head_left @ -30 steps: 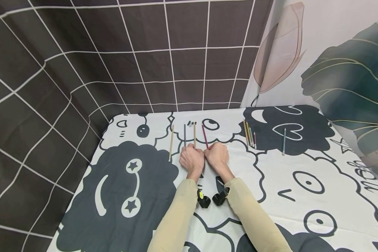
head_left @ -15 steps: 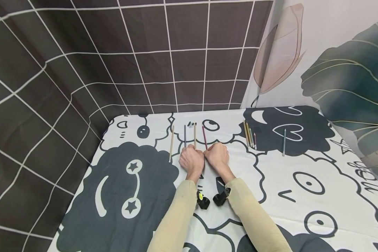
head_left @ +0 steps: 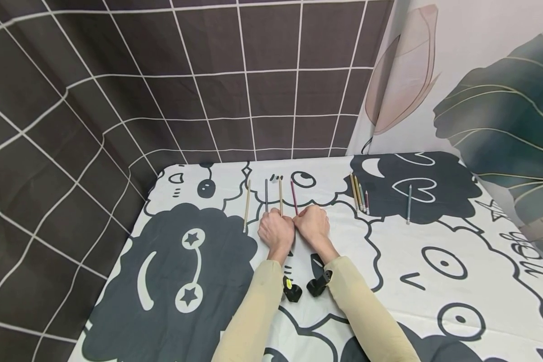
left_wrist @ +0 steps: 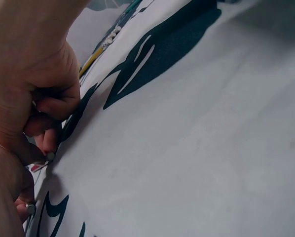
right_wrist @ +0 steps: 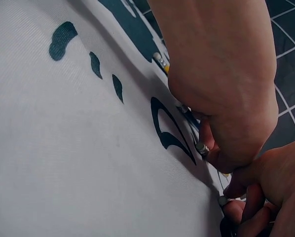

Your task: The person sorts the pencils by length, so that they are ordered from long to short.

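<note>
Red pencil (head_left: 294, 197), yellow pencil (head_left: 280, 197), black-and-white cartoon cloth (head_left: 402, 259), white-gridded dark backdrop (head_left: 212, 90)

Dark gridded drape (head_left: 271, 95) along far and left edges of the desk (head_left: 516, 322); leaf-print drape (head_left: 502, 120) at far right corner; cartoon-print cloth (head_left: 366, 236) on top.

9 slim straight pencils (head_left: 409, 203), 2 bare hands (head_left: 276, 230) (head_left: 312, 223)

By colour: 2 pale tan pencils (head_left: 247, 206) (head_left: 280, 195), 2 golden-yellow pencils (head_left: 354, 192) (head_left: 358, 193), 1 long red pencil (head_left: 294, 197), 1 short red pencil (head_left: 367, 202), 1 dark gray pencil (head_left: 266, 195), 1 gray-green pencil (head_left: 361, 196) and 1 blue-gray pencil (head_left: 409, 203). On the arms: 2 beige fabric sleeves (head_left: 252, 311) (head_left: 371, 311) and 2 black wrist cameras (head_left: 292, 291) (head_left: 317, 286). Around them: 1 white sheet (head_left: 393, 251) with dark cartoon print, 1 dark brown hanging (head_left: 217, 90) with white grid, 1 white backdrop (head_left: 475, 37) with printed leaves.
</note>
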